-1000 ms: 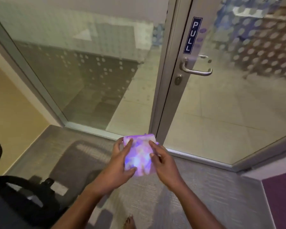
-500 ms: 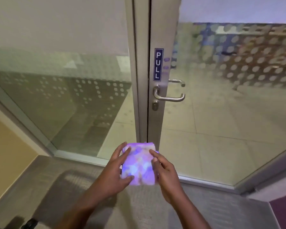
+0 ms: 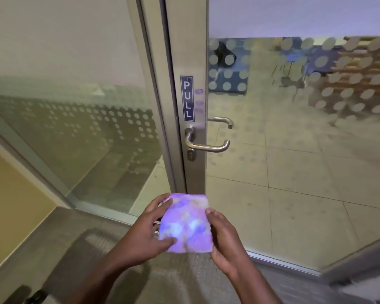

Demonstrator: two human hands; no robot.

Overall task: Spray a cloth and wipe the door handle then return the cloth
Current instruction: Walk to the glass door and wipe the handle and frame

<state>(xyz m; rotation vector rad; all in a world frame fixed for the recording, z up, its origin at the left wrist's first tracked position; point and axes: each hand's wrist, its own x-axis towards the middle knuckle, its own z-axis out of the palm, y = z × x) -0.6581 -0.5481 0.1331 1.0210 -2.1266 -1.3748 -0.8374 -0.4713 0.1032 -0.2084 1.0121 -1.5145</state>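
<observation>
A folded cloth (image 3: 186, 224), purple with pale patches, is held flat between both hands at chest height in front of the door. My left hand (image 3: 145, 231) grips its left edge, thumb across the lower corner. My right hand (image 3: 225, 240) grips its right edge. The metal lever door handle (image 3: 208, 145) sits on the door's steel stile, above the cloth and well apart from it, below a blue PULL sign (image 3: 187, 98). A keyhole (image 3: 190, 154) lies just under the lever.
The glass door (image 3: 294, 161) with frosted dots stands to the right, a fixed glass panel (image 3: 79, 132) to the left. A second lever (image 3: 223, 122) shows through the glass. Grey carpet (image 3: 79, 249) lies underfoot; a dark chair part (image 3: 34, 296) is at the bottom left.
The view has lifted and drawn closer to the door, so the handle sits nearer the middle. Both hands keep the cloth, which has shifted slightly right. The chair has dropped out of view.
</observation>
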